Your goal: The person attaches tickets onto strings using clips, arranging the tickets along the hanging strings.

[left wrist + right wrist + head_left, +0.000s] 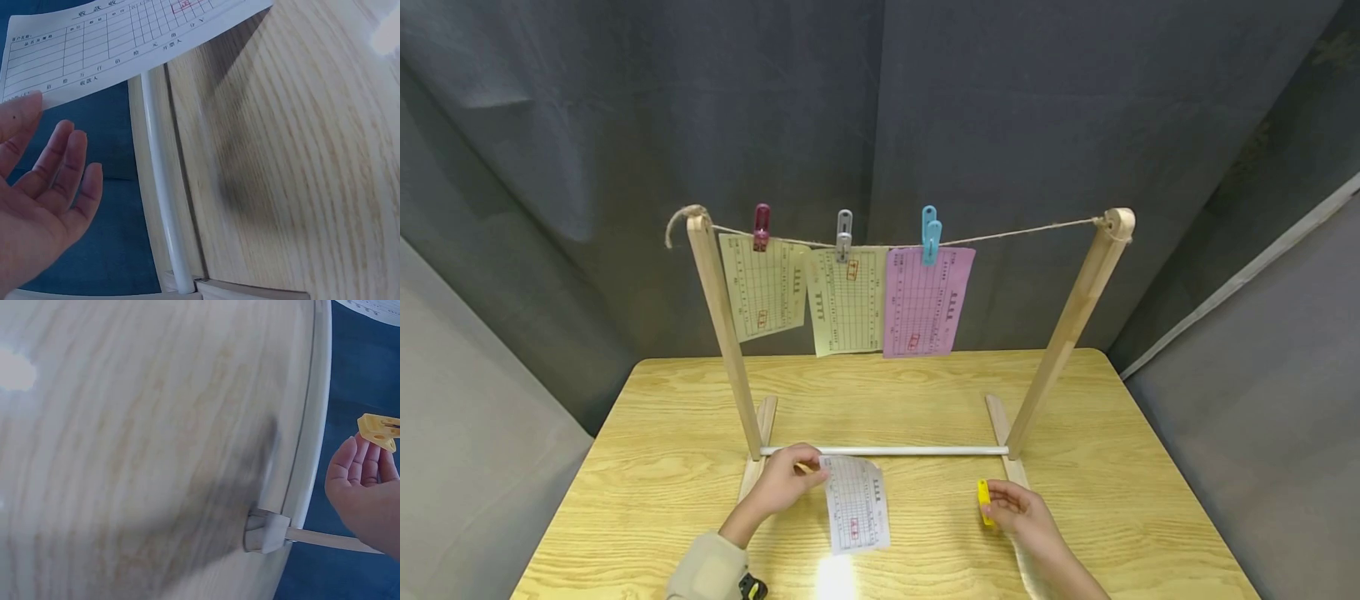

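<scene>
My left hand (pixel 787 481) pinches a white printed receipt slip (pixel 856 504) by its upper left corner, and the slip hangs above the table. In the left wrist view the thumb and a finger of the left hand (pixel 50 187) grip the slip's edge, the other fingers loosely bent. On the right, my right hand (pixel 1021 512) holds a yellow clothespin (pixel 984 502) between thumb and fingers. The right wrist view shows that clothespin (pixel 379 431) at the fingertips of the right hand (pixel 369 481).
A wooden stand with a left post (pixel 724 333), right post (pixel 1067 333) and white crossbar (pixel 883 451) carries a string (pixel 1022 234). Two yellow slips (pixel 767 287) and a pink slip (pixel 927 302) hang there under maroon (pixel 762 227), grey (pixel 844 236) and blue (pixel 931 236) clothespins.
</scene>
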The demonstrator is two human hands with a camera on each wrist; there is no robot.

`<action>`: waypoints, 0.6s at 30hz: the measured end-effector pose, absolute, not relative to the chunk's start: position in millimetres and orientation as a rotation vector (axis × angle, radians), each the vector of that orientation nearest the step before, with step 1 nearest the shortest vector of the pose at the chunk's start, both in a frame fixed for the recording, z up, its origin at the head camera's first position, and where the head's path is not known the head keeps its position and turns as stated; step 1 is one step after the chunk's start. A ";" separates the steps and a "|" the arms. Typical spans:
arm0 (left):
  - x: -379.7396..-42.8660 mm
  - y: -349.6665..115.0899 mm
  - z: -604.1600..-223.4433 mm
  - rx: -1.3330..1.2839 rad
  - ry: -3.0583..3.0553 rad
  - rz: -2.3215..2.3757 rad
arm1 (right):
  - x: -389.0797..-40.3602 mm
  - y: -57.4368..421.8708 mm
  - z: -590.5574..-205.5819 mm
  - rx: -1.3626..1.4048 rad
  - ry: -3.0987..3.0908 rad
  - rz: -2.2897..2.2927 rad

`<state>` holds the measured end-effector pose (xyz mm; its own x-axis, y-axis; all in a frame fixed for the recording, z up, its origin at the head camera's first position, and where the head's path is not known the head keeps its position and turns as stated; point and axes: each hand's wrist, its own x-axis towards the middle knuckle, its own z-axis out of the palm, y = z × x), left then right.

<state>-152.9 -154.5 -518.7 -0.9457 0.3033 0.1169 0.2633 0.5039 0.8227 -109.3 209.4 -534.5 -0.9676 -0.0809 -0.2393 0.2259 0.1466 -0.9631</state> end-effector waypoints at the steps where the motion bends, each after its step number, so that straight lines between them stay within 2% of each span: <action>1: -152.9 -153.9 -517.9 0.521 2.691 1.457 | -109.2 208.9 -532.8 0.139 2.192 -1.908; 18: -151.2 -153.3 -498.3 0.627 2.634 1.465 | -113.5 210.1 -515.6 0.007 2.249 -1.978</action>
